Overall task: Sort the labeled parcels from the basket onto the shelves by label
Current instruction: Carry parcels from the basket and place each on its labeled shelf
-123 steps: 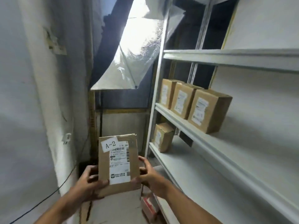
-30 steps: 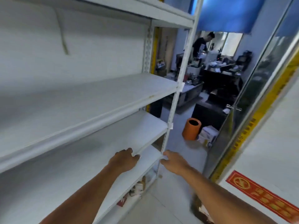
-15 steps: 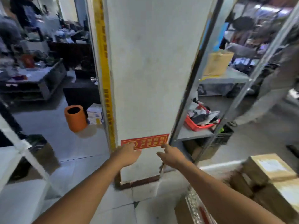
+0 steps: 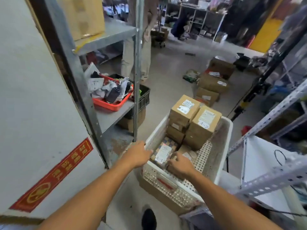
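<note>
Red sign (image 4: 54, 173) on white wall at left. Red tray (image 4: 111, 103) of clutter on grey shelf. Left hand (image 4: 137, 156) at white basket (image 4: 222, 156) rim, beside parcel (image 4: 163, 154) labelled A-1; grip state unclear. Right hand (image 4: 180, 165) inside basket, fingers curled on that parcel's right edge. Two A-2 boxes (image 4: 205, 122) stacked at basket's far end.

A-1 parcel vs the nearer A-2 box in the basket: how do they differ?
The A-1 parcel lies low in the white basket, between both hands; the A-2 box sits atop a stack, untouched. The A-1 parcel shows a checkered wrap; the A-2 box is plain brown cardboard. Both carry a white shipping label plus a handwritten tag.
</note>
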